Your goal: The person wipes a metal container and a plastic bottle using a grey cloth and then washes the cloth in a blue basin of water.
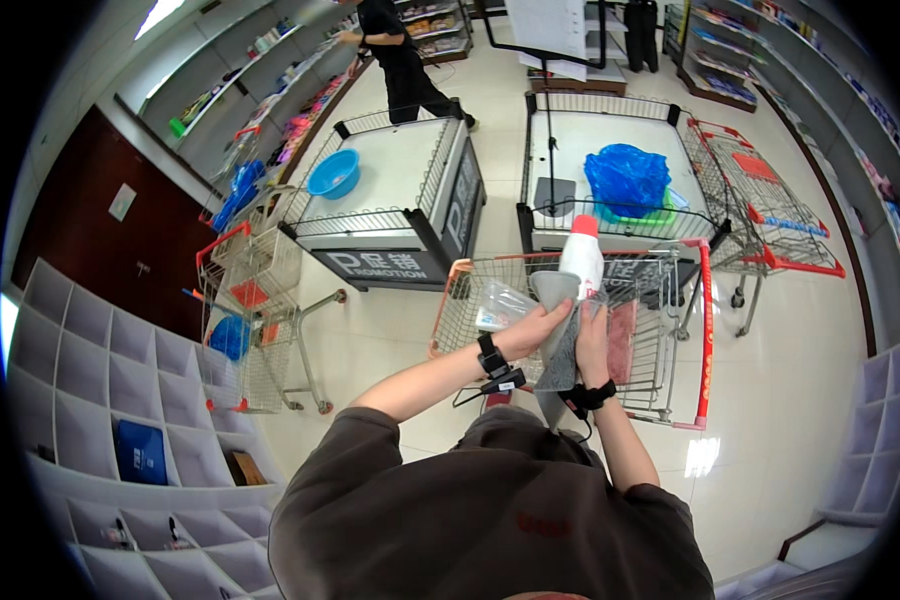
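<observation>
My left hand (536, 330) and my right hand (591, 345) are close together over a wire shopping cart (649, 352). Between them they grip a grey textured sheet (559, 356), perhaps a cloth or mat, bent so that its top flares out. Just beyond my fingers a white bottle with a red cap (583, 255) stands tilted; whether my right hand touches it I cannot tell. Some clear plastic shows by the right fingertips. In the cart lie a clear plastic package (502, 304), left of my left hand, and a pink textured item (622, 341), right of my right hand.
Two promotion tables with wire rims stand ahead; the left bears a blue basin (334, 174), the right a blue plastic bag (630, 178). Other carts (251, 322) (765, 195) flank them. A person in black (397, 60) is by the left shelves. White cubbies (142, 360) stand left.
</observation>
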`<state>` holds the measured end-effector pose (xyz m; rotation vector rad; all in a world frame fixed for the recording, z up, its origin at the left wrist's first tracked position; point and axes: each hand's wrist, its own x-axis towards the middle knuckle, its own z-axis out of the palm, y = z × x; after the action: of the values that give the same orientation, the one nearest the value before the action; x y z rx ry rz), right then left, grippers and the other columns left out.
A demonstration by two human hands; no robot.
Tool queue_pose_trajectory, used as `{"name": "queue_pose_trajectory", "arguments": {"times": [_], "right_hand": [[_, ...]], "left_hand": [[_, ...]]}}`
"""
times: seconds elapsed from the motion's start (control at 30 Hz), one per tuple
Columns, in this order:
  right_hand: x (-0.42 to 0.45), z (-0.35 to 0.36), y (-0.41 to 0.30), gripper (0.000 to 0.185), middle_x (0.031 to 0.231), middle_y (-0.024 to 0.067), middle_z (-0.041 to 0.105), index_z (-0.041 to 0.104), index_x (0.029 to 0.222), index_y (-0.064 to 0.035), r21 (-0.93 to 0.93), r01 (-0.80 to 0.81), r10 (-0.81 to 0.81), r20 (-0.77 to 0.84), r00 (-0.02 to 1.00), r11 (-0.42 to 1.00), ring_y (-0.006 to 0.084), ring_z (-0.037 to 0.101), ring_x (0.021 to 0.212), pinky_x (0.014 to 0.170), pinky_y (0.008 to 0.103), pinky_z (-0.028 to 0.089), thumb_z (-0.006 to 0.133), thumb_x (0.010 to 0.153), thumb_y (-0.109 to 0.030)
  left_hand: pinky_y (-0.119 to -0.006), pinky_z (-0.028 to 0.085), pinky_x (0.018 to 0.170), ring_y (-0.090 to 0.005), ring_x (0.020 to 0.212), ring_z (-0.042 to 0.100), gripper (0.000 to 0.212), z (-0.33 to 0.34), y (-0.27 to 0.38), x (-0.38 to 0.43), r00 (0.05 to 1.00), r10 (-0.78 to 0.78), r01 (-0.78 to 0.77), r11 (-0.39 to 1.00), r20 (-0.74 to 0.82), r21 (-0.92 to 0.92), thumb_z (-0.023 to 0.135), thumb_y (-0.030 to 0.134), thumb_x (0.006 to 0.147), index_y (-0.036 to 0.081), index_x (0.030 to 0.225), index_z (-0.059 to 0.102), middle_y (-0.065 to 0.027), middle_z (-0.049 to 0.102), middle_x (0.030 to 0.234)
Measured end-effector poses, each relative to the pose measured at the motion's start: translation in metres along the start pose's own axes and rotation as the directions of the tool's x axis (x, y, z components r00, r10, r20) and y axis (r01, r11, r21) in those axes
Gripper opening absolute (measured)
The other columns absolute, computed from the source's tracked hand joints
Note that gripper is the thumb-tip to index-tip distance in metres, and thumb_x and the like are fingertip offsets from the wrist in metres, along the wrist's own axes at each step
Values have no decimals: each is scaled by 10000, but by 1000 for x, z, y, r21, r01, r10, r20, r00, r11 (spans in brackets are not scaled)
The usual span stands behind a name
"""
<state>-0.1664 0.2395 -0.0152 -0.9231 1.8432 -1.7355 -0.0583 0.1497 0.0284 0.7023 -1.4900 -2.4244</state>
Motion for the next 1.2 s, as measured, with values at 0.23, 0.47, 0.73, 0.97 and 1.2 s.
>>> {"name": "queue_pose_trajectory", "arguments": {"times": [0.23, 0.47, 0.73, 0.97, 1.2], "right_hand": [[6, -2, 11, 436, 1108, 216, 530, 414, 1181, 56, 137, -5, 6, -8, 1000, 991, 293, 508, 999, 901, 358, 383, 398, 1009, -345], [-1, -7, -21, 433, 1123, 99, 559, 481, 1186, -12, 554, -129, 177, -33, 984, 822, 176, 527, 1004, 907, 311, 406, 380, 1007, -393], [22, -2, 67, 426, 1108, 135, 584, 493, 1183, 14, 569, -45, 55, -2, 998, 821, 231, 563, 1010, 892, 340, 429, 345, 1017, -349], [10, 1, -10, 470, 1092, 282, 484, 437, 1151, 56, 44, 53, -51, -50, 997, 998, 418, 467, 1037, 911, 410, 361, 463, 965, -374], [25, 1, 18, 524, 1100, 188, 517, 437, 1153, 39, 449, -136, 143, 19, 990, 883, 272, 521, 1027, 898, 358, 403, 420, 978, -455]], "left_hand": [[-284, 435, 922, -107, 1102, 506, 552, -5, -10, 11, 1000, -1, 0, 999, -23, -52, 456, 438, 980, 39, 1358, 398, -30, 528, 1254], [-315, 437, 971, -161, 1167, 524, 596, 4, 5, 2, 991, -131, 135, 976, 34, -170, 347, 495, 991, 43, 1378, 386, -85, 505, 1327], [-342, 441, 971, -180, 1189, 512, 661, -1, -4, 11, 974, -186, 205, 968, 132, -146, 279, 576, 966, 97, 1415, 351, -59, 491, 1352], [-338, 425, 991, -172, 1204, 496, 557, -3, -13, 24, 995, -95, 89, 975, -23, -203, 333, 484, 996, 87, 1384, 379, -46, 500, 1331], [-339, 371, 1042, -183, 1244, 457, 633, 20, 12, 15, 984, -174, 161, 963, -42, -215, 235, 547, 985, 92, 1412, 346, -52, 465, 1370]]}}
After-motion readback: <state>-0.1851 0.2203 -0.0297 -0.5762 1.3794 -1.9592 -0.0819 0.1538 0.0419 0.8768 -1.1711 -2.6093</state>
